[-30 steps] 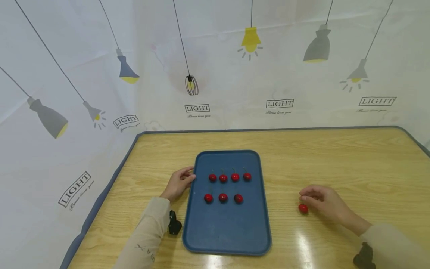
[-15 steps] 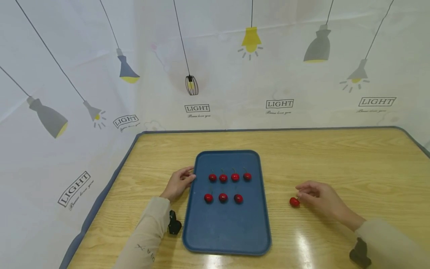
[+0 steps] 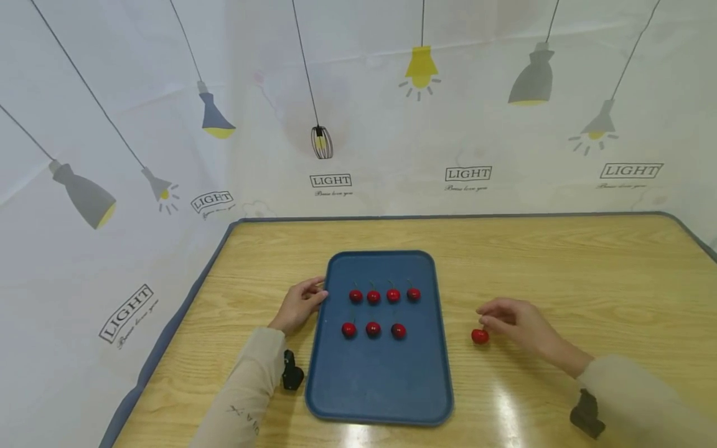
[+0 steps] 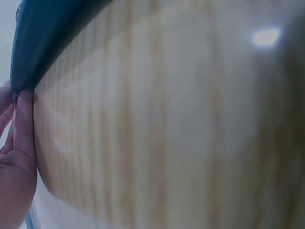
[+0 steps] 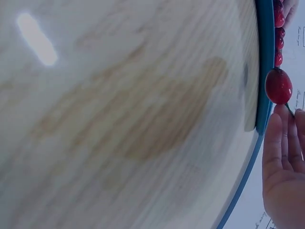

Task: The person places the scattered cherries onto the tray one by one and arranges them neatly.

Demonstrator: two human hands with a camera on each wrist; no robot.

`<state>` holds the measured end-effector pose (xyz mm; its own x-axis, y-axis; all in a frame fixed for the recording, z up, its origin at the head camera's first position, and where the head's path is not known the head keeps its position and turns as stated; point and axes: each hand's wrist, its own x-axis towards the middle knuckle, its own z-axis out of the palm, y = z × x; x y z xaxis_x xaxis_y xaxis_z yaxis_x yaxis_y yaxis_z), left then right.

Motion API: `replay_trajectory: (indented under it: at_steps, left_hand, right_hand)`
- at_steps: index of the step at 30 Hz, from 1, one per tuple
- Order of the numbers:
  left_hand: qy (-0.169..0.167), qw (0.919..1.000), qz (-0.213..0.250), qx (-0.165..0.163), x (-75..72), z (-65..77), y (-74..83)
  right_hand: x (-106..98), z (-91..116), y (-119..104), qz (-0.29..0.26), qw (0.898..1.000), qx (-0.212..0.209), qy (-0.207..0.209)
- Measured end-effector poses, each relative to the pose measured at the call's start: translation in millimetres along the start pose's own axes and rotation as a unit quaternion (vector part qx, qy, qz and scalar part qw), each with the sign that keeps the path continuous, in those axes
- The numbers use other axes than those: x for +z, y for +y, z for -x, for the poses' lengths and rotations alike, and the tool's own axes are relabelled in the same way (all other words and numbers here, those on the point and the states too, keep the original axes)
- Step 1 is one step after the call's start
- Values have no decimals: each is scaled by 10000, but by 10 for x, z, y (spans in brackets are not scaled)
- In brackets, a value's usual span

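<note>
A red cherry (image 3: 479, 336) hangs by its green stem from my right hand (image 3: 521, 326), just right of the tray and above the table. In the right wrist view, my thumb and fingertips pinch the stem (image 5: 289, 110), the cherry (image 5: 279, 87) beyond them. My left hand (image 3: 299, 306) holds the left rim of the blue rectangular tray (image 3: 375, 395). The left wrist view has its fingers (image 4: 24, 124) on both sides of the tray's edge (image 4: 40, 38). On the tray lie two rows of cherries, several behind and three in front (image 3: 373, 330).
The wooden table (image 3: 560, 267) has a dark blue edge trim. White curtains (image 3: 381, 124) printed with hanging lamps enclose its back and left side. Small dark devices sit at both wrists, such as the one by the right sleeve (image 3: 587, 414).
My right hand has pinched the cherry by its stem, lifted it off the table and carried it left toward the tray. My left hand and the tray have stayed put.
</note>
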<state>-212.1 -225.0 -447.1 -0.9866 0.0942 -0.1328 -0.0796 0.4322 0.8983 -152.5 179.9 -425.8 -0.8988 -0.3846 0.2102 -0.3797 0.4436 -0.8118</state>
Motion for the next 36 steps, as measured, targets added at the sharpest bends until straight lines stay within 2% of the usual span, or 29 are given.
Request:
replay_trajectory:
  at_steps: [5, 12, 19, 26, 36]
  left_hand:
    - [-18, 10000, 24, 30, 7, 6, 1]
    - [1, 10000, -10, 1, -2, 19, 5]
    - [-7, 10000, -49, -9, 4, 11, 17]
    - [-49, 10000, -65, 21, -3, 10, 28]
    - [-12, 9999, -101, -26, 5, 11, 18]
  right_hand:
    - [40, -90, -80, -50, 9998, -89, -164]
    - [173, -276, -168, -419, 9975, 92, -566]
    - [356, -456, -220, -179, 9968, -33, -778]
    - [475, -597, -214, -543, 9928, 84, -1067]
    - [568, -695, -170, -382, 9933, 187, -1074]
